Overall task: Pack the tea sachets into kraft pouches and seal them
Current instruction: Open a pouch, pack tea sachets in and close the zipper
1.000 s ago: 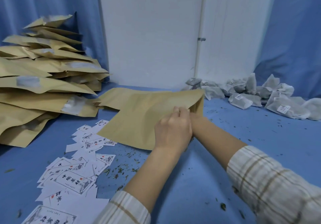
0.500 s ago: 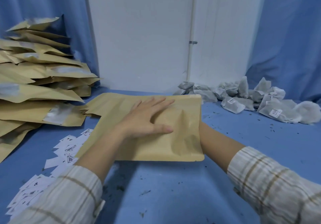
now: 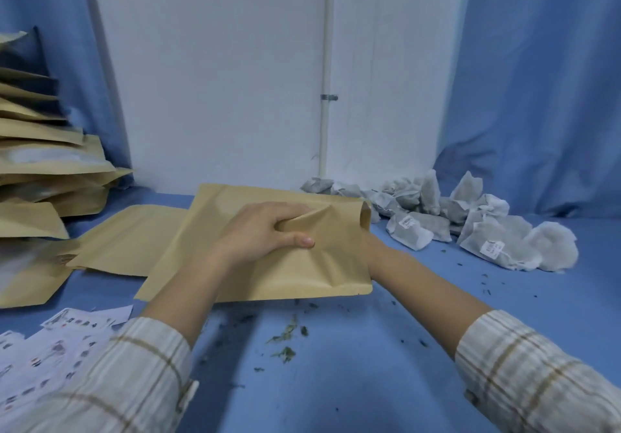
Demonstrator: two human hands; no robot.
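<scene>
From my head camera, my left hand (image 3: 265, 234) lies on top of the kraft pouch (image 3: 322, 264), fingers curled into a fold of the paper and thumb pressed alongside, so my left grip is bunching the pouch wall. My right hand is out of sight inside the pouch mouth, which faces right; only my right forearm (image 3: 416, 281) shows going in, so I cannot tell how that grip stands. The pouch lies flat on the blue counter (image 3: 369, 365), straight ahead of me. A second flat pouch (image 3: 131, 237) lies just beside it to the left, partly under it. The heap of tea sachets (image 3: 470, 220) sits near the pouch mouth, to the right. A stack of kraft pouches (image 3: 43, 177) rises at far left, printed labels (image 3: 60, 342) lie at lower left, and loose tea crumbs (image 3: 285, 338) are scattered between my arms.
</scene>
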